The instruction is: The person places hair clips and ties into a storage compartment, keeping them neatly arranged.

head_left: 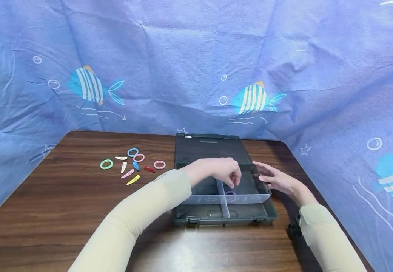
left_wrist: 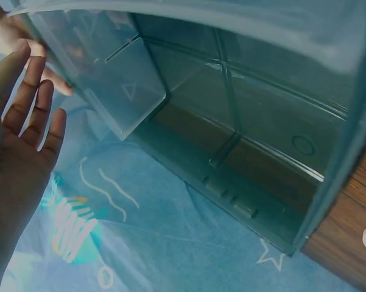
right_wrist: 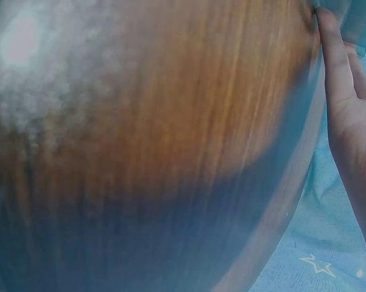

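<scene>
A dark translucent organiser box (head_left: 200, 221) lies with its lid (head_left: 210, 149) folded back, and frosted dividers (head_left: 203, 199) split its inside. My left hand (head_left: 226, 173) hovers over the right compartment with fingers pointing down. Its fingers look loose, with nothing between them in the left wrist view. Below it, a purple hair tie (head_left: 230, 195) lies in the box, seen by the divider. My right hand (head_left: 281, 181) rests at the box's right wall, fingers extended; in the right wrist view a straight finger (right_wrist: 336, 61) reaches the box's edge.
On the table's left half lie blue (head_left: 133, 152), green (head_left: 106, 164) and pink (head_left: 159, 164) hair ties. Several snap hair clips sit among them, including a yellow clip (head_left: 133, 180) and a red clip (head_left: 149, 169). A blue fish-print cloth (head_left: 182, 75) hangs around the table.
</scene>
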A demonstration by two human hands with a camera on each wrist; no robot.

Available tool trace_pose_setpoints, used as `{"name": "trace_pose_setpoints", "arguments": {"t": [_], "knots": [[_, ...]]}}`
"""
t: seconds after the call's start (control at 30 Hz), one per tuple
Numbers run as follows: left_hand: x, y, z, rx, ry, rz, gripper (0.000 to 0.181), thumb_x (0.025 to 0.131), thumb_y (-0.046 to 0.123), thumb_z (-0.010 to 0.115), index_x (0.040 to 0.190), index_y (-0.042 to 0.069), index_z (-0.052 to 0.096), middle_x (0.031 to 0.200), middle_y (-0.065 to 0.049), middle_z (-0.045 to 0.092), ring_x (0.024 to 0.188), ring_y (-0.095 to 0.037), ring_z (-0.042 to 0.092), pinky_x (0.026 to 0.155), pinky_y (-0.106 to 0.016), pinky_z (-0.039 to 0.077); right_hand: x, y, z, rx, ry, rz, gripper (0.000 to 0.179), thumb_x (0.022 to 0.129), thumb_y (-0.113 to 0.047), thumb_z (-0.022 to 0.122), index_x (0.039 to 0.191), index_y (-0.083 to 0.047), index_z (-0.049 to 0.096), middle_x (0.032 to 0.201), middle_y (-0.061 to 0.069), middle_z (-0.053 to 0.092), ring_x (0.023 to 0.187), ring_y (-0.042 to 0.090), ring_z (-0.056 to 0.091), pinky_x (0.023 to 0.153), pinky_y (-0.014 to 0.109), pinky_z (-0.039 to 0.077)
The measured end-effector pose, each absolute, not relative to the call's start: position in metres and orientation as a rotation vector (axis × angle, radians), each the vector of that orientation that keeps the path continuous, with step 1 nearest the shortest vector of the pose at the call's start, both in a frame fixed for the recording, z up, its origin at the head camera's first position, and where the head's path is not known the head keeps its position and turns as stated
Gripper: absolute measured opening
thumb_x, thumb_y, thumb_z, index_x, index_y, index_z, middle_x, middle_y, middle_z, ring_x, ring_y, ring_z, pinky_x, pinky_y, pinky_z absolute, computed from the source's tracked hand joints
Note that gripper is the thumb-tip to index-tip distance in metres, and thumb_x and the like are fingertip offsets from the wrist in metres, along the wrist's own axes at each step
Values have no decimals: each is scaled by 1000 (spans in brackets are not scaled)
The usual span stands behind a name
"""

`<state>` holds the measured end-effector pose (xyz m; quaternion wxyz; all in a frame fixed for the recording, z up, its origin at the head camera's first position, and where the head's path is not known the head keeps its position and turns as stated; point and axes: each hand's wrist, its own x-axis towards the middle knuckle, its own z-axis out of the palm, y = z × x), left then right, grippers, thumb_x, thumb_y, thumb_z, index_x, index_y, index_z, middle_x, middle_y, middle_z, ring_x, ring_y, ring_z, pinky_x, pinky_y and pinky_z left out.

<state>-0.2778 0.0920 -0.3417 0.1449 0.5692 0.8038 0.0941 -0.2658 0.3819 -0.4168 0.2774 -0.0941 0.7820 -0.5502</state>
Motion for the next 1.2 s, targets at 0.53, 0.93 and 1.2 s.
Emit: {"name": "trace_pose_setpoints", "arguments": {"t": [0.53,0.93,1.2], "knots": [[-273,40,-329,1617,2379,404,16,85,24,70,99,14,71,96,5,67,93,-13,62,80,-19,45,-260,377,-413,-273,2312,-1411,64,95,-23,56,150,-24,24,152,22,19,128,38,39,86,38,45],[-268,1,-331,1661,2436,503,19,85,25,71,102,16,69,99,4,67,97,-15,57,90,-29,42,-253,368,-414,-377,2419,-1433,61,94,-11,56,148,-10,28,143,32,29,79,8,51,53,24,39],[-260,-32,-330,1663,2476,510,21,85,29,70,104,19,68,99,3,67,96,-11,53,94,-33,39,-254,369,-417,-401,2414,-1435,62,94,-13,56,149,-10,26,143,33,28,69,6,48,51,24,38]]}}
